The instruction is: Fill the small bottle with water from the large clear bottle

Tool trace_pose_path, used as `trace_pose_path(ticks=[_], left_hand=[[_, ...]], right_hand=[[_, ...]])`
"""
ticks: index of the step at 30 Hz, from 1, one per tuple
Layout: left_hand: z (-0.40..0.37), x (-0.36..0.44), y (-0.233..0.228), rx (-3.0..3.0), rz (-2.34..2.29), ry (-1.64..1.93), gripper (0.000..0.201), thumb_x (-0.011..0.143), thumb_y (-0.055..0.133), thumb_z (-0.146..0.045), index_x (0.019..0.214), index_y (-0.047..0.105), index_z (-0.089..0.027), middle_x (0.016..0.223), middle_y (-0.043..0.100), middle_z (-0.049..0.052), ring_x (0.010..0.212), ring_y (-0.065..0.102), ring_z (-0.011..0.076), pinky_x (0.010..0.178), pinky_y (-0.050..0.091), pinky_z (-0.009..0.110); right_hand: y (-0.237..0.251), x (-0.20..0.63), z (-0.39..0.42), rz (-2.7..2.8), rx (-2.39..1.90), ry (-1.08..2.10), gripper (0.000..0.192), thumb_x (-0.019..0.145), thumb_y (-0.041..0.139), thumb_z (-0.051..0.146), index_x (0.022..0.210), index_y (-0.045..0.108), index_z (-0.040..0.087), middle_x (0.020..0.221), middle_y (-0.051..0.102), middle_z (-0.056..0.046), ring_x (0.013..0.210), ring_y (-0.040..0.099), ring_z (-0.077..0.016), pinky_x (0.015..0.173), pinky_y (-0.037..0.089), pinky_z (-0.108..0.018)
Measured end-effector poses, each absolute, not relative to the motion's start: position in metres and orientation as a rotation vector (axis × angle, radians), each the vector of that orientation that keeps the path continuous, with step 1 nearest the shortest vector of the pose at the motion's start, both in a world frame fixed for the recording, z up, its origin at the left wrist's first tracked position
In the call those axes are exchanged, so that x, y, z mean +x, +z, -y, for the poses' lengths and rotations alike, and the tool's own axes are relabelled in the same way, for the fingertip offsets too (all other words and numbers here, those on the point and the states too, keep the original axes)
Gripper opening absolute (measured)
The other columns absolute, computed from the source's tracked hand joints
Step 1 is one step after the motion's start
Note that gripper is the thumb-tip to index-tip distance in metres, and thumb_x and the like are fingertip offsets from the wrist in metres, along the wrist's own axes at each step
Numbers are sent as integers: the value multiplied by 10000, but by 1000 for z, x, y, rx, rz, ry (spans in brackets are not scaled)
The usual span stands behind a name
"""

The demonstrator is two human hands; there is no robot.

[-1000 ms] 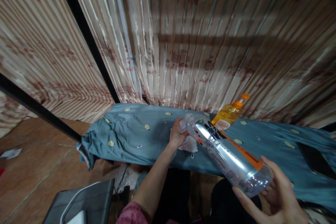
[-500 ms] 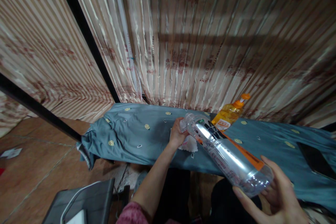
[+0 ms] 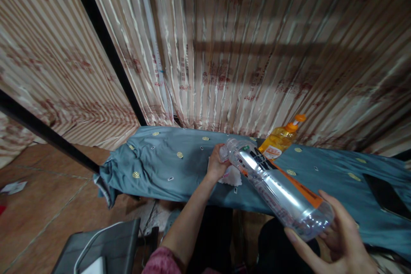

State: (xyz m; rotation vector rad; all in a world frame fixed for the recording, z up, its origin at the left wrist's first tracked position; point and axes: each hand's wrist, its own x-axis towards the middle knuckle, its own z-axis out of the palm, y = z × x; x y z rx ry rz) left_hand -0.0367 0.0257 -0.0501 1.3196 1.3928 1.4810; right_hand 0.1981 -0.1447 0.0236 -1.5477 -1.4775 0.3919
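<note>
Bottle (image 3: 276, 188): a clear plastic bottle with an orange-edged label is held nearly level above the front edge of the tabletop (image 3: 167, 167), neck pointing away from the person, base towards them.
Right hand (image 3: 337, 239): the bottle's base is cupped from below; the grip is curled loosely around it, fingers spread along the underside.
Left hand (image 3: 215, 167): the grip is closed at the bottle's neck, fingertips pinched around the mouth; whether a cap is under them cannot be told.
Change: almost nothing has moved over the last second; both hands and the bottle are found in the same places, with only a slight shift of the left fingers at the neck.
Meaning: the work at the neck is judged to be still in hand, not finished.
White cloth (image 3: 233, 176): a crumpled white piece lies just below the left grip, on the blue patterned cover.
Orange bottle (image 3: 281, 139): stands upright beyond the held bottle's neck, near the curtain (image 3: 224, 51).
Dark flat object (image 3: 387, 197): lies on the cover, well to the right of the right grip.
</note>
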Motion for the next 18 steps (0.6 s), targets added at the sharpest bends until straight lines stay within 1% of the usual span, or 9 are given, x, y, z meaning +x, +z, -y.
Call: trace_pose_path(ticks=[5,11,18], left_hand=[[-26,-38,-52,1353,-1411,1486,560,635,810,-120,1146,592,-195,1090,703,41,1009,669,215,925,503,336],[-26,-37,-51,1328,-1415,1473,565,628,810,-103,1141,588,-185,1077,701,40,990,669,211,911,505,331],[-24,-37,-48,1342,-1421,1472,537,639,805,-110,1126,593,-188,1060,707,35,984,674,210,905,509,327]], right_hand=[[22,199,144,1504,-1513,367,974,683,787,552,1523,398,247,1419,574,-130,950,736,-290,831,606,-400],[21,202,142,1497,-1530,389,1009,655,801,568,1526,399,258,1419,575,-138,957,738,-314,844,595,-428],[24,200,144,1500,-1535,382,997,664,785,583,1525,398,261,1391,597,-126,932,739,-304,799,616,-410]])
